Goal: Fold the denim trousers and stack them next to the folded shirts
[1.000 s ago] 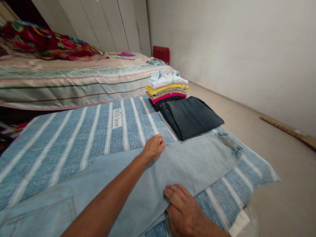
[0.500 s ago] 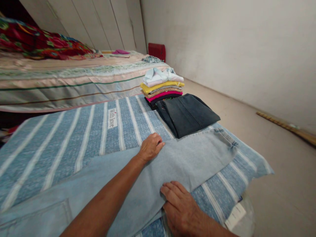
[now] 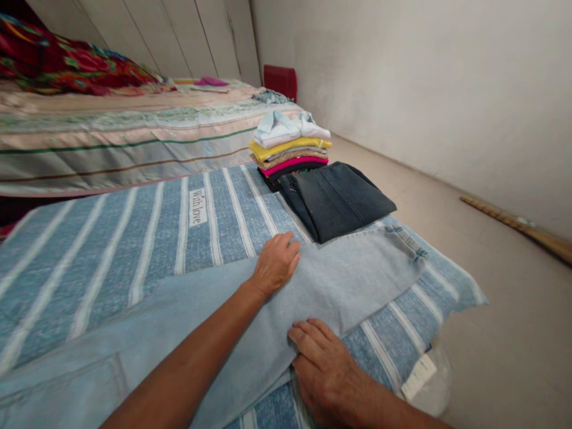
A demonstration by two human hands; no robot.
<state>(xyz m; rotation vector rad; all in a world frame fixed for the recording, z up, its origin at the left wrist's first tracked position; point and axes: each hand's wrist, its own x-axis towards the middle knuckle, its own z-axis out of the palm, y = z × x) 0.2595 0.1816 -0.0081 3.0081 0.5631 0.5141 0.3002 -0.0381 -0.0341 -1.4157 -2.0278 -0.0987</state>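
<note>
While both hands touch the jeans, striped cloth borders both edges.

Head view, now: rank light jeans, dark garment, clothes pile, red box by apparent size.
1. Light jeans, running off the frame
2. Dark garment and clothes pile: too close to rank
3. Red box, though it lies farthest off
</note>
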